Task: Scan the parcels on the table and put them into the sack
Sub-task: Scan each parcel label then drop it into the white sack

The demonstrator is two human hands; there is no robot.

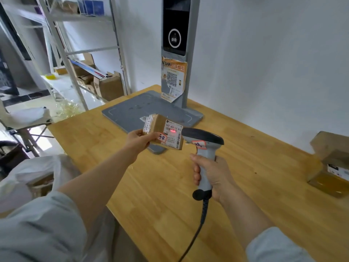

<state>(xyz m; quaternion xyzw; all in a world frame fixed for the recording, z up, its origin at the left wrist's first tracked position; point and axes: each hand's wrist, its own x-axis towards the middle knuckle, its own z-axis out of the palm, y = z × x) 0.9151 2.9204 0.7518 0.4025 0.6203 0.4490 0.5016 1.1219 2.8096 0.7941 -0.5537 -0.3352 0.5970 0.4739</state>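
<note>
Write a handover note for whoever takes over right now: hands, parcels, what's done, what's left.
Left hand grips a small parcel above the table, label facing the scanner.
Right hand grips the scanner's handle; its red light falls on the label.
The sack sits open beside the table's left edge, a brown box showing inside.
Left: bag this parcel, then scan and bag the boxes at the table's right edge.

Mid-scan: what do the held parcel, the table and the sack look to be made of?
The parcel looks like matte brown cardboard, going by its dull faces and creased edges. The table seems wood, perhaps laminated strips: narrow plank lines, smooth slight sheen. The sack is probably thin white plastic: translucent and crumpled.
</note>
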